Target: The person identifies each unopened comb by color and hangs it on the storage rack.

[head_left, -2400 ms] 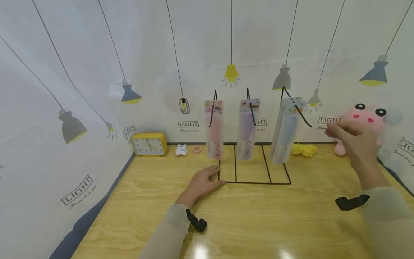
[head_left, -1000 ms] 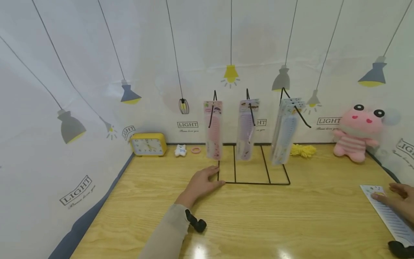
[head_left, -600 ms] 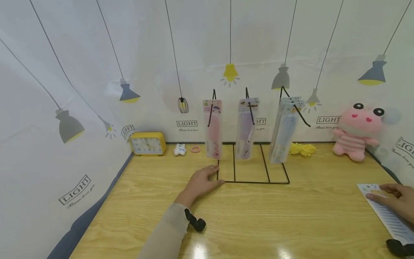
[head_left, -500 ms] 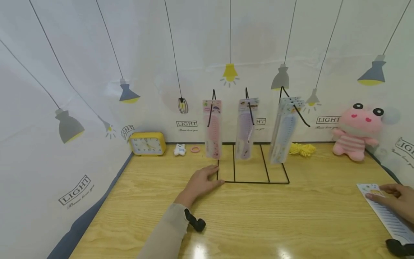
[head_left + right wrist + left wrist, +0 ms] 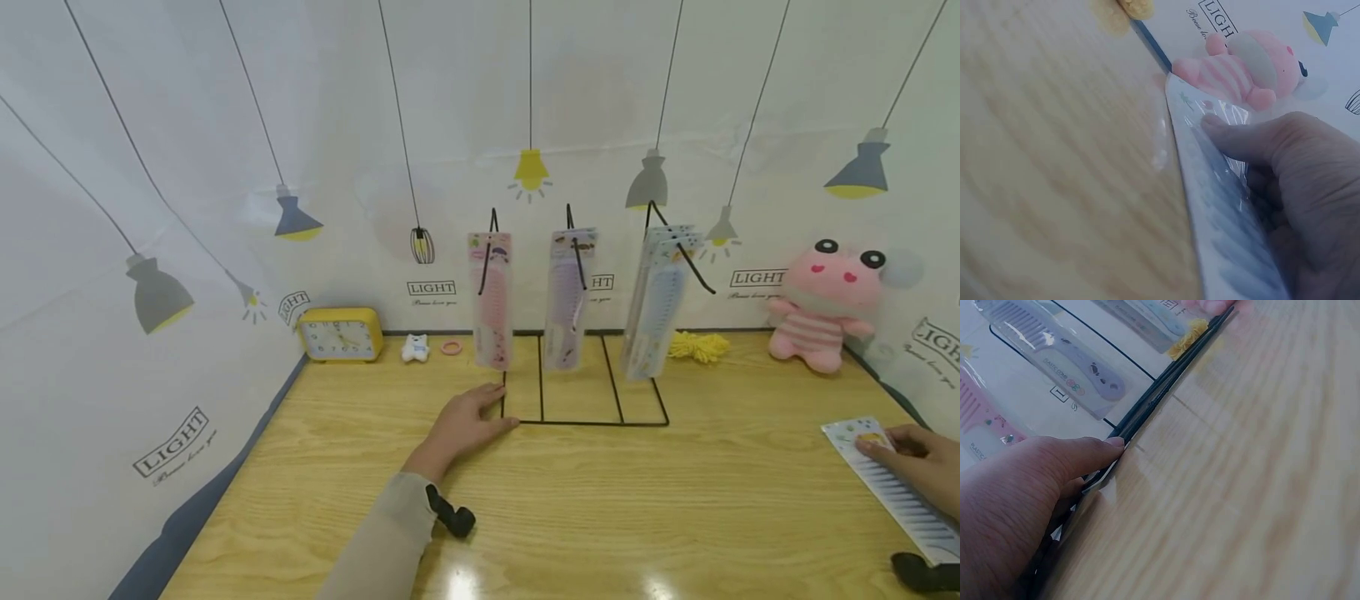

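My left hand [image 5: 463, 423] rests at the left front corner of a black wire rack [image 5: 592, 423], thumb on its front bar and fingers over its side bar. From the rack's hooks hang a packaged pink comb [image 5: 492, 312], a packaged purple comb [image 5: 566, 312] and several packaged blue combs [image 5: 656, 317]. At the right edge of the head view my right hand [image 5: 918, 467] pinches a packaged comb [image 5: 1216, 206] near its printed top, thumb in front and fingers behind. The package's lower end is partly hidden by the hand and the wrist camera.
Along the back wall stand a yellow alarm clock [image 5: 341, 335], a small white bear figure [image 5: 415, 348], a pink ring [image 5: 452, 347], yellow yarn [image 5: 697, 347] and a pink plush toy [image 5: 821, 312]. The wooden table [image 5: 600, 508] meets printed wall sheets behind and on both sides.
My right hand has gone from beside the plush toy down to the right table edge and taken hold of a packaged comb, now slightly shifted and tilted. My left hand has stayed on the rack.
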`<move>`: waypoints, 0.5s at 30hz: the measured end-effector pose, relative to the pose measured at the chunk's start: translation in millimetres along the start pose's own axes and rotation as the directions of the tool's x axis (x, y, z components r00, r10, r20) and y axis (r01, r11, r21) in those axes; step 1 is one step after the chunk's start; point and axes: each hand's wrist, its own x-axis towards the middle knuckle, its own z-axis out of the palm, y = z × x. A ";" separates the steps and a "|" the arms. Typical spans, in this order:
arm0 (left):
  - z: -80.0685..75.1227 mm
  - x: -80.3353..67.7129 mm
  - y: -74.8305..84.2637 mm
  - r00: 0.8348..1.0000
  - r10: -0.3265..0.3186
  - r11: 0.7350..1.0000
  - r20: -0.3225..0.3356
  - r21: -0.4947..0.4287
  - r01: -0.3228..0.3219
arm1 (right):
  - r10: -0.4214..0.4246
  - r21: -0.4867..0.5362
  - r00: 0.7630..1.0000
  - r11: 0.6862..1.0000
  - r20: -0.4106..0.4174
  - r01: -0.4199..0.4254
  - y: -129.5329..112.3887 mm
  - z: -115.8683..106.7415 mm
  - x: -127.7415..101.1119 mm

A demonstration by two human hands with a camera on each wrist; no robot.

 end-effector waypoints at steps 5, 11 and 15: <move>-1.2 0.2 1.6 1.000 -0.001 1.000 0.004 -0.009 0.001 | 0.023 0.052 0.999 0.998 -0.043 -0.021 3.6 3.3 3.5; -1.6 -0.1 1.7 1.000 -0.001 1.000 0.007 -0.012 0.001 | 0.018 0.095 0.997 0.995 -0.074 -0.011 5.2 5.3 3.5; -0.8 0.1 0.1 1.000 0.004 1.000 0.004 -0.012 -0.004 | 0.029 0.116 0.996 0.993 -0.082 -0.019 4.2 5.9 2.8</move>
